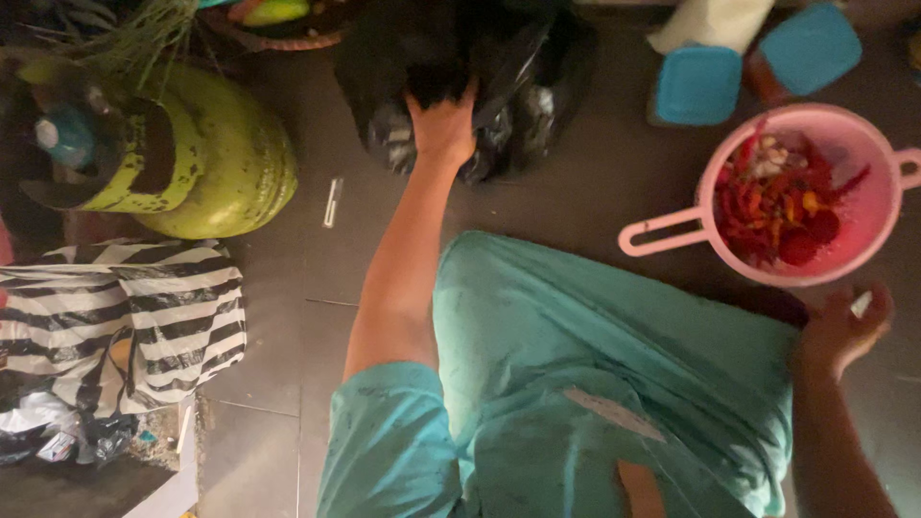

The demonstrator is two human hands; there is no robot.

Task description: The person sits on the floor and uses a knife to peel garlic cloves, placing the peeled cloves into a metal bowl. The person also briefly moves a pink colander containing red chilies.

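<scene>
My left hand reaches forward into a black plastic bag on the dark floor; its fingers are inside the bag's opening and hidden, so I cannot see what they hold. My right hand rests low at the right, closed on a small pale object, just below a pink colander with long handles. The colander holds red chillies and other cut red and orange pieces. My teal-clothed lap fills the lower middle.
A green gas cylinder stands at the left, with a black-and-white striped bag below it. Two blue-lidded containers sit at the top right beside a pale cloth. A basket with green produce is at the top.
</scene>
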